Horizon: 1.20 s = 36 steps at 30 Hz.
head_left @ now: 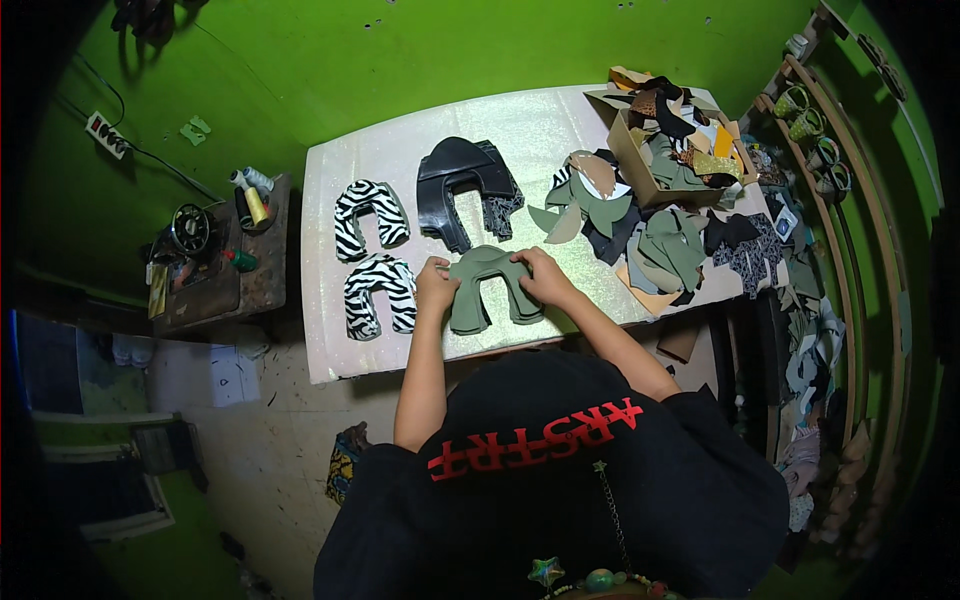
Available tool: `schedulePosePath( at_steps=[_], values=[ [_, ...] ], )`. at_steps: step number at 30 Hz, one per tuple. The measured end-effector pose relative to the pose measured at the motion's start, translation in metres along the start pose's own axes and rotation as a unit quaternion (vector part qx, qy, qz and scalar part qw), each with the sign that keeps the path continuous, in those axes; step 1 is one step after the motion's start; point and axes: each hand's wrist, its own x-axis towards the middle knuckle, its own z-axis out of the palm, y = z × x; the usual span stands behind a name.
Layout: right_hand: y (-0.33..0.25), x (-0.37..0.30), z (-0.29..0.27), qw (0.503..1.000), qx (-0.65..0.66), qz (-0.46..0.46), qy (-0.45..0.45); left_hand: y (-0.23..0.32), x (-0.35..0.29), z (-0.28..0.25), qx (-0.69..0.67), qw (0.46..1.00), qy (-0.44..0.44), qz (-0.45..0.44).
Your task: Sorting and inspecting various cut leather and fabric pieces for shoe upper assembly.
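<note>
A stack of U-shaped olive-green shoe-upper pieces (470, 300) lies near the table's front edge, its curved end pointing away from me. My left hand (436, 285) grips the stack's left side near the curve, fingers bent onto it. On the opposite side, my right hand (543, 277) pinches the upper right edge. Just left of them are two piles of zebra-striped U-shaped pieces, one farther (352, 215) and one nearer (358, 312). Behind the green stack sits a pile of black U-shaped pieces (455, 160), with dark patterned pieces on its right leg.
Loose green and tan scraps (590, 205) cover the table's right part, below a cardboard box (640, 170) full of offcuts. At left, a sewing-machine table (245, 285) carries thread cones (257, 207) and a green bottle (240, 260). A wooden rack (850, 270) with sandals stands right.
</note>
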Motion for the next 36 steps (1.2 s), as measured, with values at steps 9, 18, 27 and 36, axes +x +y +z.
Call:
schedulePosePath(
  at_steps=[9,18,27,36],
  values=[
    [0.02,0.012,-0.032,0.96,-0.22,0.06,0.161,0.007,-0.008,0.005,0.135,0.989,0.063,-0.013],
    [0.046,0.026,-0.046,0.945,-0.32,0.015,0.064,0.023,-0.008,0.013,0.071,0.99,0.108,0.055],
    [0.045,0.032,-0.061,0.951,-0.307,-0.025,0.035,0.032,-0.007,0.023,0.066,0.981,0.142,0.115],
    [-0.019,0.044,-0.073,0.977,-0.194,-0.031,0.079,0.042,0.001,0.015,-0.081,0.985,0.128,0.086]
  ],
)
